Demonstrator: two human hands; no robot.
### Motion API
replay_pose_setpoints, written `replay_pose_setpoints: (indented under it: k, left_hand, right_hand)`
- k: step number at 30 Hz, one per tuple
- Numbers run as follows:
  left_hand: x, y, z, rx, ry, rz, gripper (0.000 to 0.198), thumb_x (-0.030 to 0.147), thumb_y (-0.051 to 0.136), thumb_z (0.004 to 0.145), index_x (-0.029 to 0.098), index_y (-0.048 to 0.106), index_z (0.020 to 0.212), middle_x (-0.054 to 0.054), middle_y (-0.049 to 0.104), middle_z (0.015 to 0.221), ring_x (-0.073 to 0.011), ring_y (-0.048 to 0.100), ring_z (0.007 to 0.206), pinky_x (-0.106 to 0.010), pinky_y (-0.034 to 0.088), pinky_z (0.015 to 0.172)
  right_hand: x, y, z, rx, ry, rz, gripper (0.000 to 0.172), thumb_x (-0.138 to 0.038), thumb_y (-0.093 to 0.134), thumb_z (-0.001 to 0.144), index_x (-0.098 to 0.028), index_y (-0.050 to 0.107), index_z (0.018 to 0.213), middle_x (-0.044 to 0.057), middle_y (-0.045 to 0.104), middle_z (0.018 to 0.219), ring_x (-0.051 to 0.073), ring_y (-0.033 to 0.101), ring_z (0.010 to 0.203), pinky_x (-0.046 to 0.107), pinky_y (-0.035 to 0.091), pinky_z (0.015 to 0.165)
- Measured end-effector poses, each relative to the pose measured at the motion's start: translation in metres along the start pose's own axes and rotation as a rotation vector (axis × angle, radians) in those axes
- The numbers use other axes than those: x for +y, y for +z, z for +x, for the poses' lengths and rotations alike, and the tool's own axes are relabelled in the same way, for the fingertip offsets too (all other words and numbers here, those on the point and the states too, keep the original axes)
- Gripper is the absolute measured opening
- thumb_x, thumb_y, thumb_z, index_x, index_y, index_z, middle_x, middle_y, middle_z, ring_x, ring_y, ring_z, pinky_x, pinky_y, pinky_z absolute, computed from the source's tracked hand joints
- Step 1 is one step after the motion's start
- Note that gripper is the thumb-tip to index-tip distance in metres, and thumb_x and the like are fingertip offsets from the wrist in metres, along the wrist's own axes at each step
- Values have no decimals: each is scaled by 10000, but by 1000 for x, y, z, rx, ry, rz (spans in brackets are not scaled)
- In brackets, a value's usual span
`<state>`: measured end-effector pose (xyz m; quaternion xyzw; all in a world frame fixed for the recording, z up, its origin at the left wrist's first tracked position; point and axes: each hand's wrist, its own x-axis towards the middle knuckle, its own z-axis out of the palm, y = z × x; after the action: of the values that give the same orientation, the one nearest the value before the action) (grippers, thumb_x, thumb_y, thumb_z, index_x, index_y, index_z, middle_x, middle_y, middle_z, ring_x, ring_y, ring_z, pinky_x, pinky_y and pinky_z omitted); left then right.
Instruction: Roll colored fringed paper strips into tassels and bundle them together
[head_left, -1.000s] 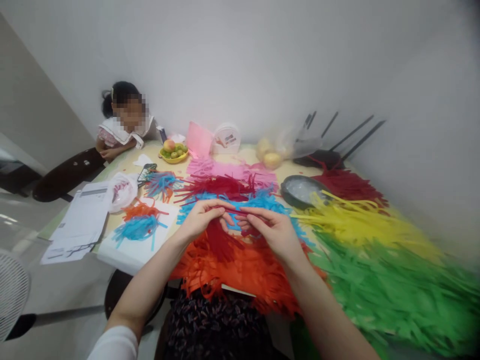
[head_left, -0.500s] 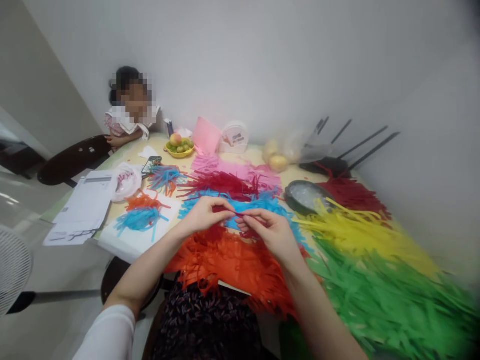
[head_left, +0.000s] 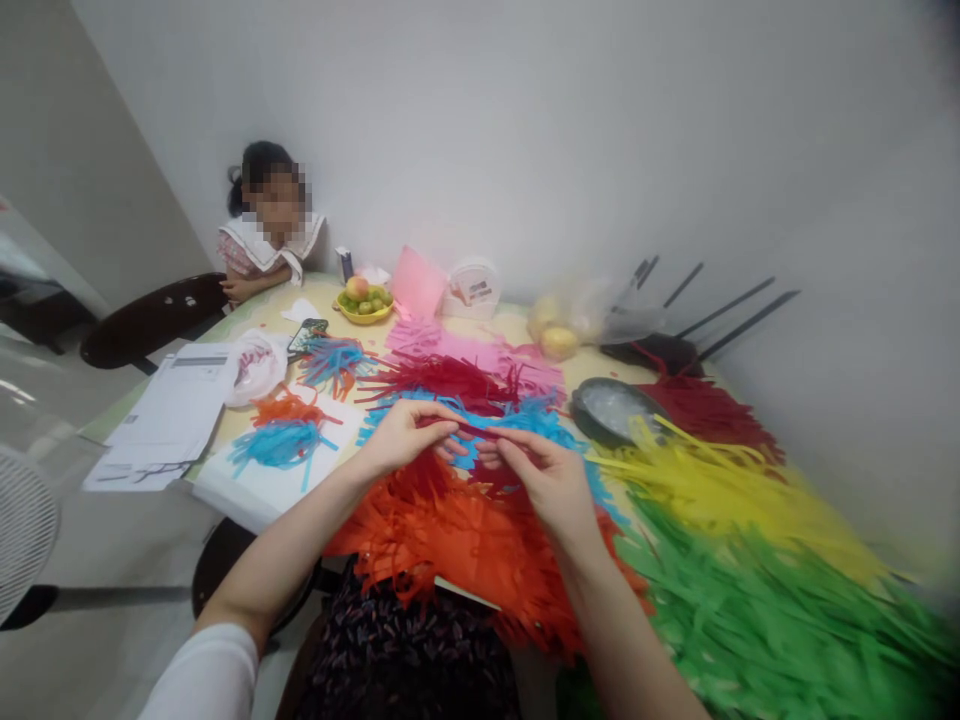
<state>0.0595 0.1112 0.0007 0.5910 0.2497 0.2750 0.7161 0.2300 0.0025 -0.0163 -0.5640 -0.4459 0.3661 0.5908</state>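
Between my two hands stretches a narrow dark red tissue-paper strip (head_left: 478, 432). My left hand (head_left: 414, 436) pinches one end between thumb and fingers. On the other end, my right hand (head_left: 546, 482) closes its thumb and index finger, the remaining fingers loosely curled. Just beyond and below them lie fringed blue paper (head_left: 525, 415) and dark red fringed paper (head_left: 450, 378). Nearer to me, a heap of fringed orange paper (head_left: 465, 535) spreads over the table edge and lap, partly hidden by my right forearm.
To the right lie yellow strips (head_left: 727, 470), green strips (head_left: 780, 600) and a dark bowl (head_left: 615, 408). A fruit dish (head_left: 364, 305), a phone (head_left: 307, 336) and white papers (head_left: 169, 410) are on the left. A person (head_left: 262, 250) leans at the far left corner.
My hands have moved slightly apart, so a longer piece of the dark red strip shows between them. The camera view has tilted up a little.
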Motion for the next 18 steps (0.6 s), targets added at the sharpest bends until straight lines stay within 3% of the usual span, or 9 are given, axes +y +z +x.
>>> replay_pose_setpoints:
  k: [6, 10, 15, 18]
  left_hand:
    - [-1, -1, -1, -41, 4, -56, 396, 388, 766, 749, 94, 719, 1011, -82, 747, 759, -177, 730, 674, -255, 570, 626]
    - [-2, -3, 0, -41, -5, -147, 394, 371, 796, 705, 97, 737, 982, -73, 741, 746, -168, 721, 656, -253, 564, 623]
    - [2, -6, -3, -38, 17, -106, 371, 375, 837, 650, 99, 751, 883, -72, 748, 752, -170, 714, 667, -270, 572, 661]
    - [4, -6, -8, -8, 27, -31, 351, 365, 843, 646, 104, 745, 859, -66, 746, 736, -172, 711, 674, -284, 572, 698]
  right_hand:
    - [8, 0, 5, -15, -1, -27, 294, -461, 697, 814, -243, 757, 1003, 70, 787, 914, 269, 754, 810, 473, 602, 844]
    - [11, -1, 8, -33, 14, 41, 281, -440, 699, 821, -249, 757, 1019, 60, 788, 890, 249, 748, 771, 447, 607, 813]
    - [9, -2, 6, -13, -51, 4, 212, -395, 716, 805, -248, 776, 945, 40, 778, 803, 213, 727, 699, 374, 600, 736]
    - [4, 0, 1, 23, -177, -100, 134, -350, 723, 791, -253, 786, 860, 37, 772, 819, 209, 719, 747, 344, 581, 732]
